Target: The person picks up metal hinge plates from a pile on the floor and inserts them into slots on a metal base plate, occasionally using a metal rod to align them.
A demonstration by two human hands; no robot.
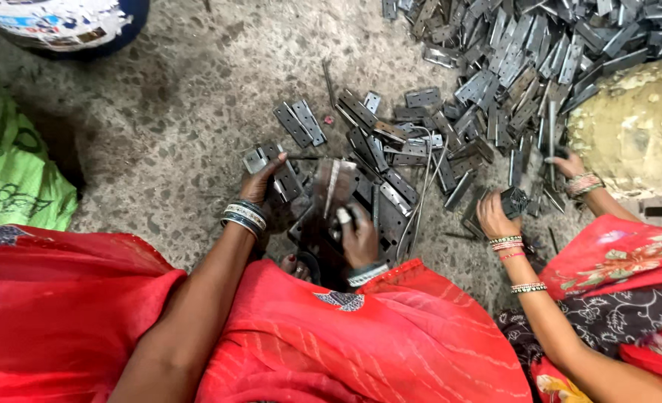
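Speckled grey stone floor (197,127): bare at far left and centre, the only open room; bounded at left by a green printed sack (10,179) and at the near edge by red draped cloth (391,336). Large heap of flat grey metal hinges (525,52): fills the far right, thinning to scattered pieces toward centre. Co-worker's two hands (495,216), at right, work in the heap's near fringe. Left hand (260,183): fingers curled on a small grey hinge leaf (255,159), just beside a dark opened hinge (286,179). Right hand (359,235): fingers closed on the near end of a shiny flat hinge plate (333,183), blurred, long axis running near-to-far, far end pointing toward the heap.
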